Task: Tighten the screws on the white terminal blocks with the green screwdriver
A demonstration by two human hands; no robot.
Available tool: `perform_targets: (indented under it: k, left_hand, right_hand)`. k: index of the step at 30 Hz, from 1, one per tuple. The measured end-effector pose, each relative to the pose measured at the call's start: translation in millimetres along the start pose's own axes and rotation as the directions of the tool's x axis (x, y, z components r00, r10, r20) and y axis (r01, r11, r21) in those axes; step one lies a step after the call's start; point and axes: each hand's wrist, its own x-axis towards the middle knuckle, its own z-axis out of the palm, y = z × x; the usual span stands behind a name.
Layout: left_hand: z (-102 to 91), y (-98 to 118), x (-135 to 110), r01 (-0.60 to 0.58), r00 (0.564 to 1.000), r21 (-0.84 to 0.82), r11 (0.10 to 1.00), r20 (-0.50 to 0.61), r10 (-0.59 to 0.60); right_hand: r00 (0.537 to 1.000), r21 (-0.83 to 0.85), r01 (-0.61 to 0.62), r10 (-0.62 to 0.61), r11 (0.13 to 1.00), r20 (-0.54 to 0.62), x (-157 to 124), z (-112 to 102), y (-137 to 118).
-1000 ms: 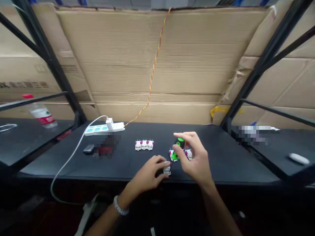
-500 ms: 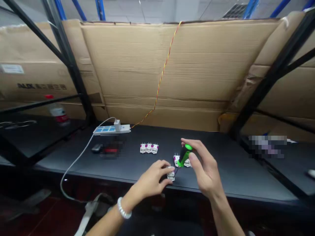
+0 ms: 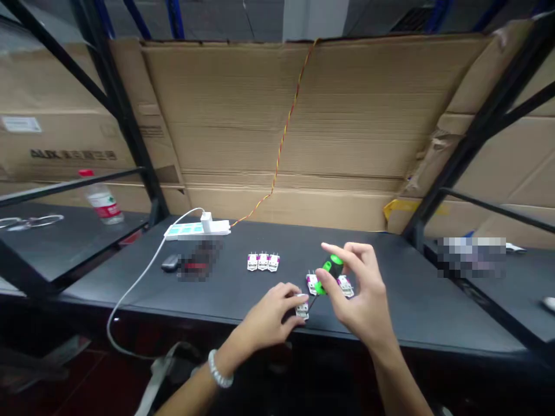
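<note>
My right hand [image 3: 359, 283] grips a screwdriver with a green-and-black handle [image 3: 330, 271] between thumb and fingers, its thin dark shaft slanting down and left. My left hand [image 3: 269, 315] rests at the dark bench's front edge, its fingertips on a small white circuit module [image 3: 302, 310]. The shaft's tip reaches close to that module, partly hidden by my fingers. Two similar white-and-magenta modules [image 3: 312, 283] [image 3: 346, 286] lie just under the screwdriver. A row of 3 more modules [image 3: 262, 262] stands farther left.
On the black bench [image 3: 390, 300] lie a white power strip [image 3: 197, 230] with its white cable, a small dark object [image 3: 171, 263] and a blurred object [image 3: 199, 263]. A plastic water bottle [image 3: 102, 202] stands on the left shelf. Black rack posts and cardboard sheets enclose the back.
My view has tilted upward, showing more of the cardboard and ceiling. The screwdriver handle has turned and leans further right in my right hand. My left hand stays on the module.
</note>
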Motion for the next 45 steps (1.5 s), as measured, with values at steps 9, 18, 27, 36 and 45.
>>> perform_targets:
  k: [9,18,27,36,45]
  left_hand:
    - [-0.1,0.3,-0.1,0.004,1.0,-0.006,1.0,0.004,-0.004]
    - [1.8,-2.9,-1.5,0.0,1.0,0.007,1.0,-0.011,0.0]
    - [1.9,-3.7,-0.6,0.001,1.0,-0.002,1.0,-0.003,-0.001]
    - [0.7,-3.3,-1.2,-0.008,1.0,0.013,1.0,-0.001,0.008]
    - [1.1,-3.3,-0.8,-0.014,1.0,0.028,1.0,-0.002,0.014]
  right_hand:
    - [0.994,0.043,0.006,-0.011,0.999,0.105,0.0,-0.6,0.2]
    - [0.983,0.105,-0.019,0.0,0.994,0.182,3.1,0.8,0.3]
    - [0.976,0.108,-0.031,0.006,0.994,0.219,2.4,-0.8,1.6]
    - [0.989,0.106,-0.053,0.037,0.993,0.146,-0.4,-2.5,-2.4]
    - [0.998,0.022,-0.019,0.018,1.0,0.055,-0.3,-2.8,-1.5]
